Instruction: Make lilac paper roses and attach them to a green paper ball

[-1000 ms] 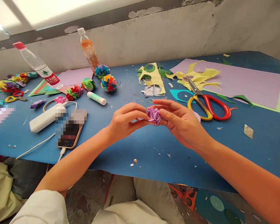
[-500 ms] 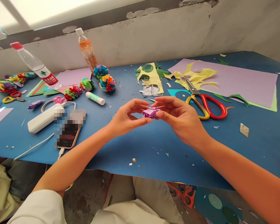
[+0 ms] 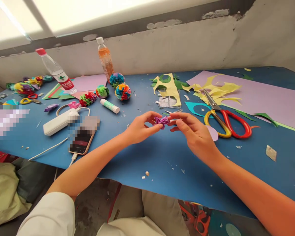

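Note:
Above the blue table, a crumpled, folded piece of purple paper (image 3: 162, 121) is between my two hands. My left hand (image 3: 142, 127) pinches its left side between thumb and fingers. From the other side, my right hand (image 3: 195, 132) has its fingertips on the paper's right end, with the thumb a little back from it. A small pointed metal tool (image 3: 174, 111) lies just behind the fingers, partly hidden. Beside the right hand a round lilac paper piece (image 3: 212, 133) shows, and large scissors (image 3: 227, 123) with red and yellow handles lie beyond it.
Yellow paper offcuts (image 3: 215, 90) lie on a lilac sheet (image 3: 267, 98). Ruffled paper balls (image 3: 123, 91), a glue stick (image 3: 109, 106), a phone (image 3: 82, 139), a white cabled device (image 3: 61, 121) and two bottles, one clear (image 3: 56, 72) and one orange (image 3: 105, 60), stand or lie left.
The view has shifted, so the table things appear farther right and lower. The purple paper has turned between my fingers. My right thumb has drawn back from it, and the round lilac piece now shows.

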{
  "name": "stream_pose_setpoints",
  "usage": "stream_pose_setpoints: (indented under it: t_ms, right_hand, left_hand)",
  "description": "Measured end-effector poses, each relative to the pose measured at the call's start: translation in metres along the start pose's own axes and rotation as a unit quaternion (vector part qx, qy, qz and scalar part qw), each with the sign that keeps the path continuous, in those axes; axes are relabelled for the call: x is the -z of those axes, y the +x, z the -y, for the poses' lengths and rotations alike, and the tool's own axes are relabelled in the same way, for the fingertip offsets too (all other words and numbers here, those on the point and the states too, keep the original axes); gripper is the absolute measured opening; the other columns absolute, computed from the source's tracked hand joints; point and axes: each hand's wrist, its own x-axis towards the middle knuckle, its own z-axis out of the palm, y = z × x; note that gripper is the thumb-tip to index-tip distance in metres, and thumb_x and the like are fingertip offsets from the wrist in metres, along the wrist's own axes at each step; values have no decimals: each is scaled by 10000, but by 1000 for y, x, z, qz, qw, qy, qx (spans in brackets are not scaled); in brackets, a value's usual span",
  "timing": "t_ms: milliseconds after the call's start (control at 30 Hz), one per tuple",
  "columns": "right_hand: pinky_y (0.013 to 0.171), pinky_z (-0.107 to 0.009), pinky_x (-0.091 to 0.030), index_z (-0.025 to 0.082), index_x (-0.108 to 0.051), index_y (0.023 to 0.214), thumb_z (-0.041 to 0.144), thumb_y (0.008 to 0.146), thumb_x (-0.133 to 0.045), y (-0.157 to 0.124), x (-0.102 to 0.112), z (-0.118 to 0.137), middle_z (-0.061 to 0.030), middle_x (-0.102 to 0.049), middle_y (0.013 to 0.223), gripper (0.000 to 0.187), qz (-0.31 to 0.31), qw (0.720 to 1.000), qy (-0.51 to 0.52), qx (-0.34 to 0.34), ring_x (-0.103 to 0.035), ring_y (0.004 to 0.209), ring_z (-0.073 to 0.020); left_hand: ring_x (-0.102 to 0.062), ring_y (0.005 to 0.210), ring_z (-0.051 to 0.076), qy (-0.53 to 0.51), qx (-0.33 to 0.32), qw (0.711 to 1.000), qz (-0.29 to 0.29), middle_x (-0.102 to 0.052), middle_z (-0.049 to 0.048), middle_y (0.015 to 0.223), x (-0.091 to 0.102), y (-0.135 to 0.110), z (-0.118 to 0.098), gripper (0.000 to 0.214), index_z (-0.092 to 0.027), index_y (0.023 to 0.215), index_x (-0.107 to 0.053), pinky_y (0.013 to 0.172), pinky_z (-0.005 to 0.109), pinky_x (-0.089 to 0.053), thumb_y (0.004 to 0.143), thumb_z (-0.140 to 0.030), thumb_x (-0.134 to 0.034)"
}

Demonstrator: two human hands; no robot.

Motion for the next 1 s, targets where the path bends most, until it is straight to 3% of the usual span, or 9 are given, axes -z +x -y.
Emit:
stream_pose_setpoints:
  t_ms: [133,200,400,567,700,800,900,933,1000]
  right_hand:
    - [844,-370,-532,239,-546,1152,399,902,-493,0,-7,-17,-92,-562,1191,301,7,984,-141,105,-596,999,-191]
    - [844,-376,-538,236,-536,1155,376,911,-474,1,-10,-24,-104,-551,1200,288,26,977,-169,125,-589,1030,-202]
    - [829,-399,-554,251,-523,1166,368,923,-452,4,-10,-30,-102,-569,1182,279,46,973,-199,106,-609,999,-211]
    - [805,-375,-565,243,-517,1169,330,924,-449,2,-9,-30,-110,-586,1170,269,58,957,-247,141,-626,986,-210]
    - [867,-412,-550,218,-497,1197,288,920,-451,-1,-13,-30,-126,-611,1145,290,113,906,-337,229,-624,1036,-235]
    - [885,-424,-546,209,-497,1211,274,914,-452,-3,-16,-31,-134,-625,1135,307,146,866,-382,289,-623,1060,-248]
    - [864,-426,-559,209,-517,1196,265,904,-459,-2,-19,-33,-135,-640,1118,302,159,844,-397,324,-641,1031,-259]
    - [860,-432,-561,213,-518,1198,264,904,-453,-1,-19,-33,-135,-643,1118,306,159,841,-397,332,-644,1026,-265]
    - [847,-427,-568,239,-519,1211,265,906,-436,2,-20,-34,-127,-649,1120,316,156,839,-389,348,-653,1012,-270]
  left_hand:
    - [-623,932,204,268,-13,963,19,-681,66,1000,4,6,14,270,-184,1064,-569,816,354,-505,865,-352,-501]
    - [-619,966,230,327,-30,944,31,-681,92,1012,4,8,19,284,-160,1067,-579,848,380,-501,872,-341,-480]
    - [-541,1200,212,353,-59,934,15,-607,93,1274,9,9,14,369,-150,1203,-532,1035,367,-411,883,-323,-474]
    - [-527,1229,208,403,7,915,-28,-580,99,1312,33,16,2,347,-139,1189,-552,1045,362,-410,923,-270,-372]
    - [-610,1097,295,422,68,903,-46,-649,173,1158,55,22,-7,302,-80,1083,-601,957,458,-461,895,-223,-413]
    - [-625,1068,296,419,67,905,-37,-673,146,1121,62,13,-23,268,-104,1049,-619,945,454,-472,887,-243,-457]
    - [-645,1031,200,373,17,926,-49,-692,54,1106,59,-18,-47,284,-190,1066,-613,890,330,-518,942,-316,-391]
    - [-659,986,174,294,-62,951,-66,-709,61,1038,56,-34,-56,334,-178,1035,-621,859,292,-530,965,-349,-342]
    - [-658,1016,167,181,-197,961,-67,-701,92,1041,45,-71,-73,495,-173,1101,-602,867,276,-543,974,-472,-228]
